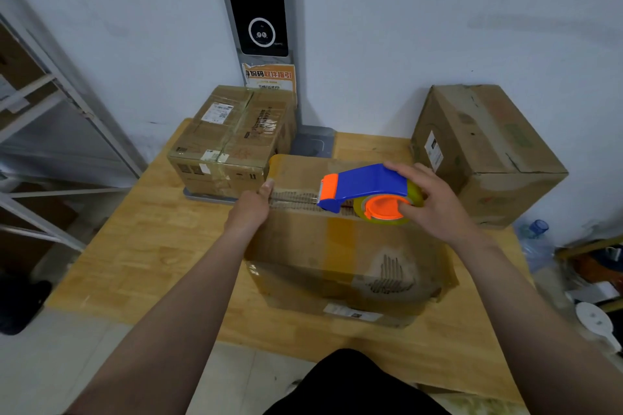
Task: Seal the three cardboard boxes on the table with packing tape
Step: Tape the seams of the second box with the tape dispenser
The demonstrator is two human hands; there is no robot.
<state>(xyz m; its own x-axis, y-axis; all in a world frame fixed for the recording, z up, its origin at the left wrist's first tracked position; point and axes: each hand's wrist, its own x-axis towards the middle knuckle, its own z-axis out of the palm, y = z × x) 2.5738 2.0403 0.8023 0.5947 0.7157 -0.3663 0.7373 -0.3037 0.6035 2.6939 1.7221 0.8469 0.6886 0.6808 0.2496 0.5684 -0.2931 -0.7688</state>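
Along the back wall, a grey pillar with a dark screen (259,10) rises behind the wooden table (161,246), with an orange notice (269,77) stuck under the screen. Metal shelving (67,104) fills my left edge, and a clear water bottle (536,239) with a blue cap stands off the table's right side.

Two cartons flank the work. The back-left box (232,141) already wears clear tape and white labels, and it sits just beside the near box's far left corner. The right box (488,152) stands against the wall, well apart from the left one. Neither blocks the seam, but the back-left box crowds the spot where my left hand (251,209) works.

That hand sits at the left end of the seam (296,200). Its fingers are bent down over the box edge, and I cannot tell whether they pinch or only press.

My right hand (435,205) grips the blue and orange tape dispenser (367,185), fingers wrapped over the roll end. Its orange blade end points left along the seam, low over the box top.

The near box (337,263) lies at the table's centre, directly ahead of me. It is brown and worn. Corrugated flap edges show along the seam, a wide tan tape band crosses the top front to back, a torn patch bares ribbing at front right, and a white label sits on the front face.
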